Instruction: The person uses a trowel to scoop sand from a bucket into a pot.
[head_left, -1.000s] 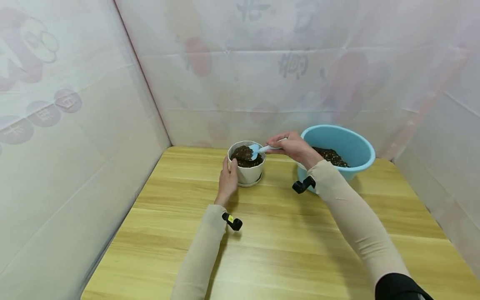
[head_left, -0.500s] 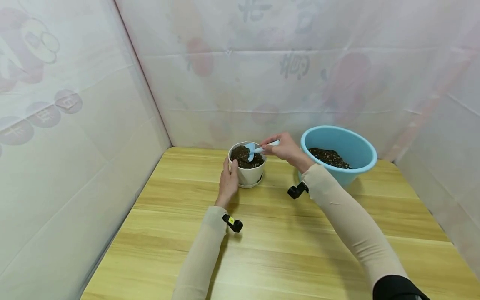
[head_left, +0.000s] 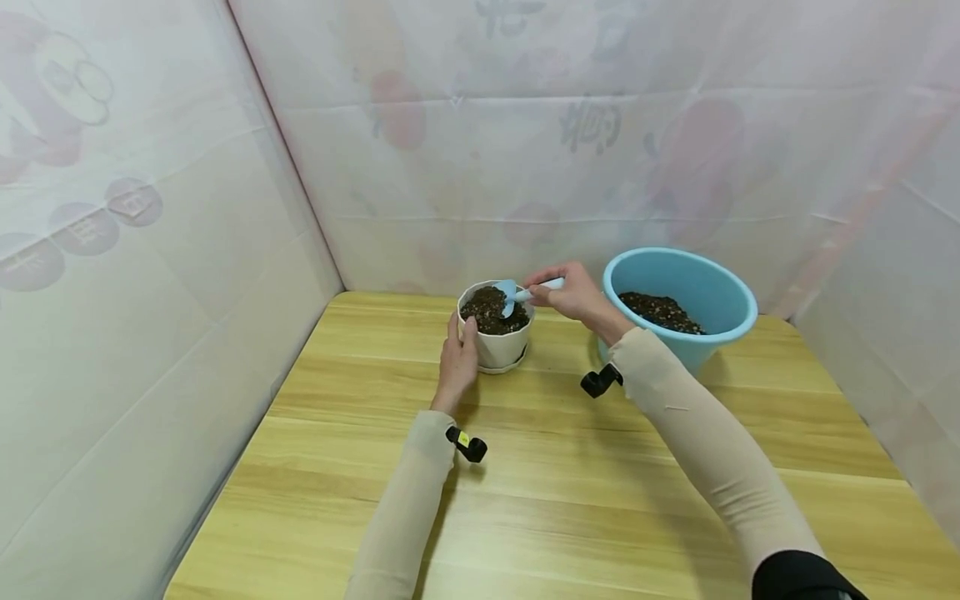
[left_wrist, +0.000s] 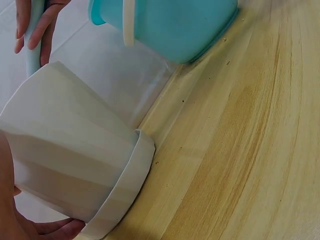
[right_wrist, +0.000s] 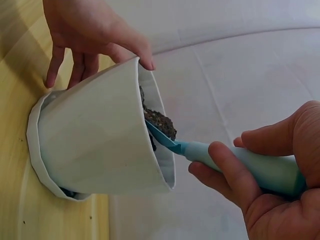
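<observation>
Nearest: two forearms in beige sleeves over the light wooden plank-grain surface (head_left: 570,500), each wrist carrying a small black clip-on camera.

Left hand (head_left: 457,362): fingers curved round the near-left wall of the small white faceted plastic flower pot (head_left: 495,346), thumb up by the rim. Wrist view shows the palm against the pot wall (left_wrist: 70,165). From the right wrist view, the fingertips (right_wrist: 145,62) reach the rim.

White pot stands upright in its shallow white saucer (head_left: 497,367), mid-surface toward the back. Filled with dark brown crumbly soil (head_left: 487,312) close to the rim.

Right hand (head_left: 573,292): fingers curled round the handle of the small pale blue plastic trowel (head_left: 525,294), holding it from the pot's right side. Right wrist view: thumb and fingers (right_wrist: 230,175) wrapped on the handle, blade (right_wrist: 162,137) tipped into the pot mouth, a clump of soil lying on it just inside the rim. In the head view the blade sits over the soil at the pot's right half.

Just right of the pot and behind the right forearm: round light blue plastic basin (head_left: 720,283), holding a low heap of the same dark soil (head_left: 660,312). Basin and pot near, not touching; the left wrist view shows bare surface between them.

Farthest: pale translucent printed sheeting (head_left: 525,150) walls in the surface at left, back and right.
</observation>
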